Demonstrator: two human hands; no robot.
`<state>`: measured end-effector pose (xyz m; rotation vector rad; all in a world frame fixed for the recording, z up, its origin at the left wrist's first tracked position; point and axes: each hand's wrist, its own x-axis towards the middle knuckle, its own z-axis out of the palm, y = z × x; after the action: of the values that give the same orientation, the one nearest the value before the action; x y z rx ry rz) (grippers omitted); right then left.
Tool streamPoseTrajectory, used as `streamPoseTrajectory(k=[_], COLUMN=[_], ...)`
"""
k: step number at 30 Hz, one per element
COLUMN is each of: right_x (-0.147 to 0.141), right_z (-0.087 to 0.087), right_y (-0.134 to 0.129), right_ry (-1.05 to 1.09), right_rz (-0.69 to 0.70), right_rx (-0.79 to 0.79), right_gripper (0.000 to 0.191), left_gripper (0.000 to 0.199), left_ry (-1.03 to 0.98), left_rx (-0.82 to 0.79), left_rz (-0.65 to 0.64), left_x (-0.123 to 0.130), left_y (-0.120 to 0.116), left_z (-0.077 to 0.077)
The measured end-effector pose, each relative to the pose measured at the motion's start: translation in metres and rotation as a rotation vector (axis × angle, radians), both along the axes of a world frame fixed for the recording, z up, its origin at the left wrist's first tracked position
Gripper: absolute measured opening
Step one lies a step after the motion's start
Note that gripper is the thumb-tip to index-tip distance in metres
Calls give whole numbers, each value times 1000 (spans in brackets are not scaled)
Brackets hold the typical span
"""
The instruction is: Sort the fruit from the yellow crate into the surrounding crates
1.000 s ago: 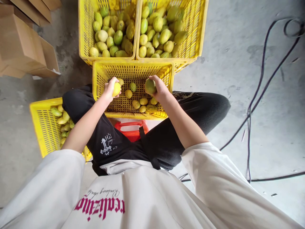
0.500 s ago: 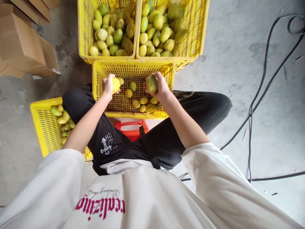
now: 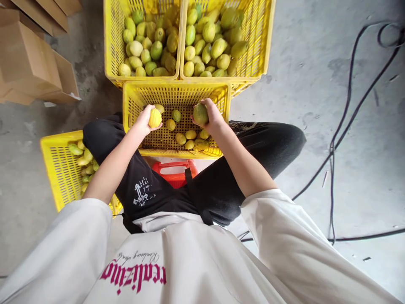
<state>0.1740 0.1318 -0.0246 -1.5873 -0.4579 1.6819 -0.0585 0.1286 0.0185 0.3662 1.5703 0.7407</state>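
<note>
Over the left part of a yellow plastic crate [image 3: 177, 88], my left hand [image 3: 146, 118] is closed around a bright yellow lemon [image 3: 155, 118]. My right hand [image 3: 212, 115] grips a larger, dull green lemon [image 3: 200, 114] above the crate's right side. Inside the crate, a greenish lemon [image 3: 176, 115] and a yellow one [image 3: 170, 124] lie near the middle. Several more lemons [image 3: 190, 134] are grouped toward the near right corner. Another lemon [image 3: 159, 109] shows just behind my left hand, partly covered.
Two yellow crates full of green and yellow lemons [image 3: 218, 47] stand at the far side. Another crate [image 3: 61, 169] with lemons is beside my left leg. Cardboard boxes [image 3: 34, 59] are at upper left, black cables [image 3: 341, 135] on the floor at right, and a red stool [image 3: 174, 173] beneath me.
My left hand has turned and come slightly nearer, so more of the yellow lemon shows. My right hand keeps hold of the green lemon almost in place.
</note>
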Motion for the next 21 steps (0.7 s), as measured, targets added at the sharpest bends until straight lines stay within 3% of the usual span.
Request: streamPoseTrajectory(k=[6,16,21], right_x=[1,-3,0], right_z=[-2,-3,-15], right_y=[1,-3,0], right_ry=[-15,-37,-17], right_rz=[32,-20,-9], right_rx=[37,37,-14], right_gripper=[64,62,62], left_gripper=[71,56,58], left_ry=[25,-26,35], left_rx=[-37,2,-42], left_rz=[3,35,67], left_x=[5,8,5], left_y=[-1,-5,-2], left_z=[4,10,6])
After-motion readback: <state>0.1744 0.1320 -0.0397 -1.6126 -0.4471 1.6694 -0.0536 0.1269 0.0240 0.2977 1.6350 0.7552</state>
